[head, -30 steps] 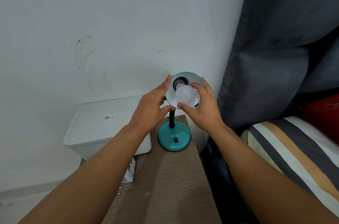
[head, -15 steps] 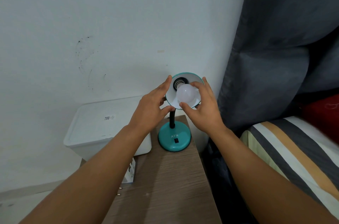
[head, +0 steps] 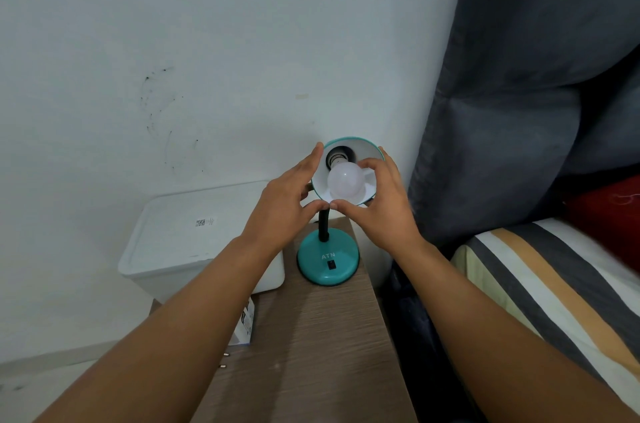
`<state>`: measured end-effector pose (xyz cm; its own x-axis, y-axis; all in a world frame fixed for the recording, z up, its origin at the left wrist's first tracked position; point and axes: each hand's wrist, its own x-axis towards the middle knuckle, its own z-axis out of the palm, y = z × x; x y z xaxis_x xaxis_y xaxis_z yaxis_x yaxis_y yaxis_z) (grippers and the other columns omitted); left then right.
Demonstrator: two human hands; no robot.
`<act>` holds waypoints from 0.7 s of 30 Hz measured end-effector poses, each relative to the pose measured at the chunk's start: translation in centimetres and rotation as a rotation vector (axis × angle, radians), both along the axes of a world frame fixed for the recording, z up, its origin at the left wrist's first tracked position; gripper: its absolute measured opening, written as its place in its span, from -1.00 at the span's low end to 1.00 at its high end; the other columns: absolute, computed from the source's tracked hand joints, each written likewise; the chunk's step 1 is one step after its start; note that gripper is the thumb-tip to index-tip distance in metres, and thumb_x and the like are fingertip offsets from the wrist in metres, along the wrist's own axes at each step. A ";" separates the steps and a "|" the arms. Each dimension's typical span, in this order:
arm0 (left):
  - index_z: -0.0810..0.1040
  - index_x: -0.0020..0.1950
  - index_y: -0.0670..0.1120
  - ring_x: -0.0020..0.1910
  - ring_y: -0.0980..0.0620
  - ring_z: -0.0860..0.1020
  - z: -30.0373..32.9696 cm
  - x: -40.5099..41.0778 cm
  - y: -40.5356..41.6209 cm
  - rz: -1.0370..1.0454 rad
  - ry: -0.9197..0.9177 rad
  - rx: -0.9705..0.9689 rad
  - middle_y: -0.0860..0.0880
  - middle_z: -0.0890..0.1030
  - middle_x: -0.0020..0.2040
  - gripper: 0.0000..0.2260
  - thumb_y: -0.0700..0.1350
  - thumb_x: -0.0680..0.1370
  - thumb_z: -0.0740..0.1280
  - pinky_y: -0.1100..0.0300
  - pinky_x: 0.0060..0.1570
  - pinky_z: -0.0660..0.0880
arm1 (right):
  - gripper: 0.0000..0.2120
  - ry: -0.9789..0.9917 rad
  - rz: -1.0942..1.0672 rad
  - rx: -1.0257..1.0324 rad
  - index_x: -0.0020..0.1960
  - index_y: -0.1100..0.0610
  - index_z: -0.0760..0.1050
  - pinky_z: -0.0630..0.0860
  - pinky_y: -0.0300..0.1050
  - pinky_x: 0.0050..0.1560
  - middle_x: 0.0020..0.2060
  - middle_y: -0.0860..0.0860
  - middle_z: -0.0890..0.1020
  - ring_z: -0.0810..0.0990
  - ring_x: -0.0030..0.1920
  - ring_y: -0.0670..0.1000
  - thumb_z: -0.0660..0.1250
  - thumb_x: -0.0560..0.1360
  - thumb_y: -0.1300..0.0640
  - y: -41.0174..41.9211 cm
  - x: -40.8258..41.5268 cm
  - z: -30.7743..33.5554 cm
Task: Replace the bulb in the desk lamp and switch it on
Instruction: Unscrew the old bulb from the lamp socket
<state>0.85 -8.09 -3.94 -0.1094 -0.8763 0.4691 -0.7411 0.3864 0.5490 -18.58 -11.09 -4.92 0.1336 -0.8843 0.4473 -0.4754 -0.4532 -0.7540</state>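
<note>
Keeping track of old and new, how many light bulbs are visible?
1: a frosted white round bulb inside the teal lamp shade, gripped by the right hand. Another may be hidden out of view.

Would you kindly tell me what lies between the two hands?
In the head view, the white bulb, inside the lamp shade, lies between the left hand and the right hand.

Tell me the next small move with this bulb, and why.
Probably twist the bulb with the right hand while the left hand steadies the shade. The bulb's neck sits at the socket with metal thread showing, so it looks only partly screwed in. The bulb is unlit.
</note>
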 end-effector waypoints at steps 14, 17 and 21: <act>0.02 0.57 0.36 0.02 0.20 0.54 -0.3 0.1 -0.2 0.018 -0.019 -0.016 0.02 0.49 0.41 -0.10 -0.09 0.49 0.54 0.63 0.05 0.31 | -0.24 0.011 0.029 -0.026 0.42 -0.05 0.27 0.26 -0.45 0.26 0.53 0.00 0.19 0.17 0.42 -0.27 0.57 0.34 -0.08 -0.3 0.0 -0.2; 0.01 0.57 0.36 0.04 0.17 0.57 -0.2 0.1 -0.2 0.021 -0.015 -0.009 0.02 0.50 0.41 -0.10 -0.09 0.49 0.54 0.61 0.06 0.34 | -0.38 0.025 0.060 -0.041 0.34 -0.12 0.34 0.44 -0.14 0.28 0.51 0.00 0.18 0.29 0.41 -0.08 0.55 0.38 -0.02 -0.2 0.0 -0.2; 0.08 0.61 0.24 0.05 0.20 0.55 -0.1 0.0 0.0 0.004 -0.001 -0.018 0.00 0.50 0.41 -0.13 -0.14 0.49 0.53 0.60 0.08 0.35 | -0.44 -0.006 0.139 -0.029 0.35 -0.27 0.35 0.53 0.07 0.26 0.56 -0.11 0.04 0.11 0.39 -0.42 0.38 0.46 0.15 0.0 -0.5 -0.3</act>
<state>0.86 -8.11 -4.06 -0.1063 -0.8681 0.4849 -0.7436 0.3932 0.5408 -19.05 -11.09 -5.23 0.2507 -0.8442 0.4738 -0.4019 -0.5360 -0.7424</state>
